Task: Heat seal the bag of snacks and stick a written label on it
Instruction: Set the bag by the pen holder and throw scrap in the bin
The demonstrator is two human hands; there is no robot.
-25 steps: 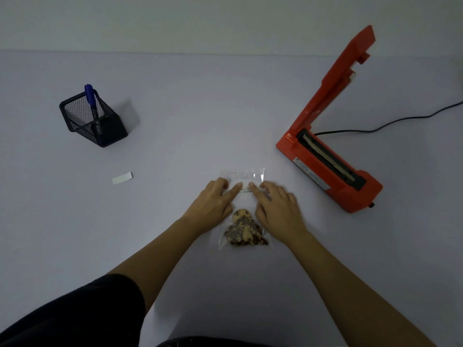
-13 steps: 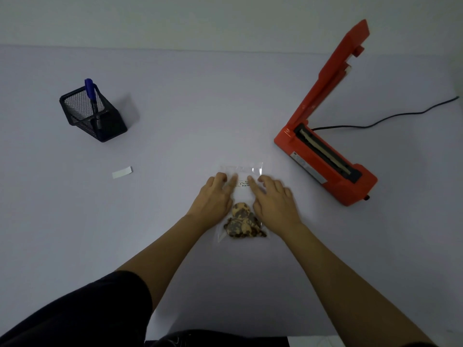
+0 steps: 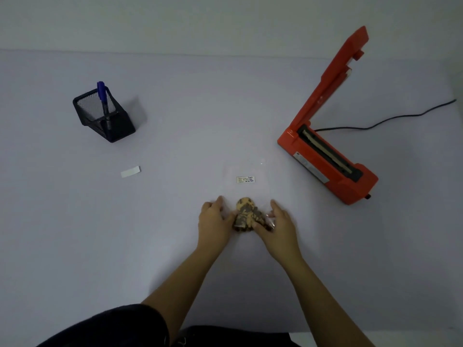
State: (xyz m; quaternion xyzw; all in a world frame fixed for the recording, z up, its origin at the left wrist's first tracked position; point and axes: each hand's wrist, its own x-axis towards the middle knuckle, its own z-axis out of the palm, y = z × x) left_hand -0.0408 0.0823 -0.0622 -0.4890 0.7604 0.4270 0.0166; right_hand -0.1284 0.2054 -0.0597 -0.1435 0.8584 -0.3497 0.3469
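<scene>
A clear plastic bag [image 3: 246, 191] lies flat on the table in front of me, with brown-and-tan snacks [image 3: 246, 215] bunched at its near end. A small written label [image 3: 245, 179] is stuck on the bag's upper part. My left hand [image 3: 214, 221] rests against the bag's left side by the snacks. My right hand [image 3: 278, 222] holds the bag's right near corner, thumb on the snacks. The orange heat sealer [image 3: 330, 156] stands to the right with its lid raised.
A black mesh pen holder [image 3: 105, 116] with a blue pen [image 3: 102, 96] stands at the far left. A white paper strip [image 3: 130, 171] lies near it. The sealer's black cord [image 3: 390, 120] trails off to the right.
Both hands slid from the label area down the bag toward me and now flank the snacks. The label is uncovered.
</scene>
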